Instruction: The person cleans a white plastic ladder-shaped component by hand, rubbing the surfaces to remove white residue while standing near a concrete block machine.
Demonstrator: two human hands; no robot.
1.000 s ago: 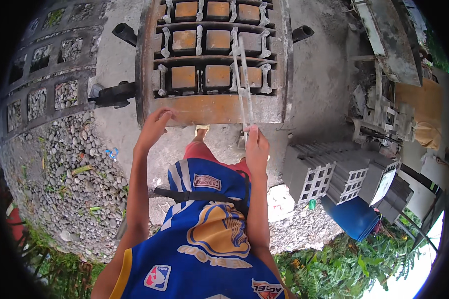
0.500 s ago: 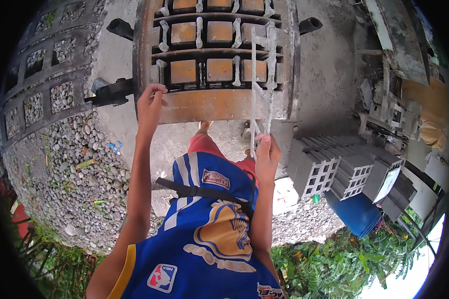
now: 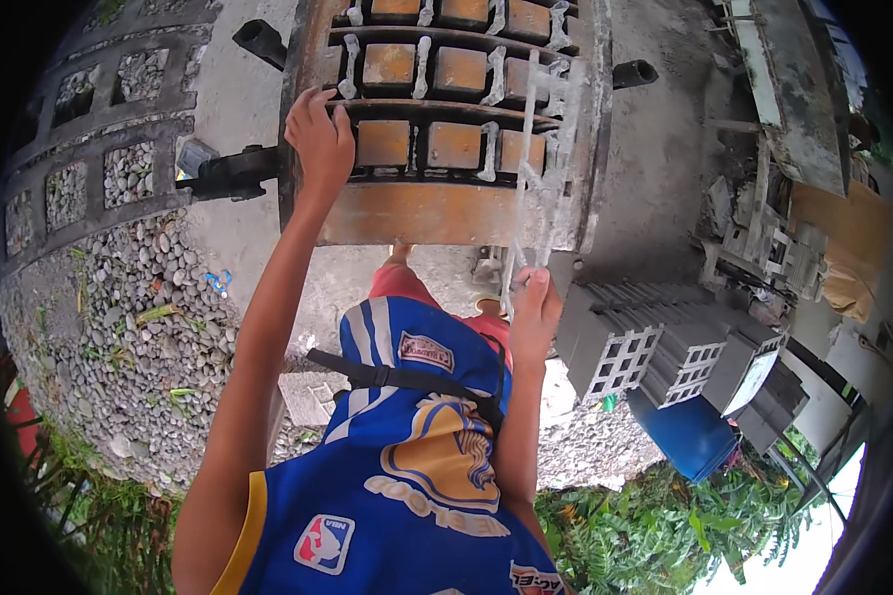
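My right hand is closed around the near end of a long, pale grey ladder-like strip with cross pieces. The strip reaches forward over the right side of a rusty metal block mould. Rows of orange-brown square blocks fill the mould, with grey, cement-crusted spacers between them. My left hand is at the mould's left edge, just below a spacer. Its thumb stands apart from the bent fingers, and I see nothing held in it. It covers the left end of the nearest row.
Dark pipe handles stick out from the mould's sides. Grey hollow blocks are stacked at the right, by a blue container. Pebbles cover the ground at left, below a grid-like concrete frame.
My left hand has moved forward along the mould's left side. My right hand still grips the strip, which is slightly blurred. The view has shifted a little.
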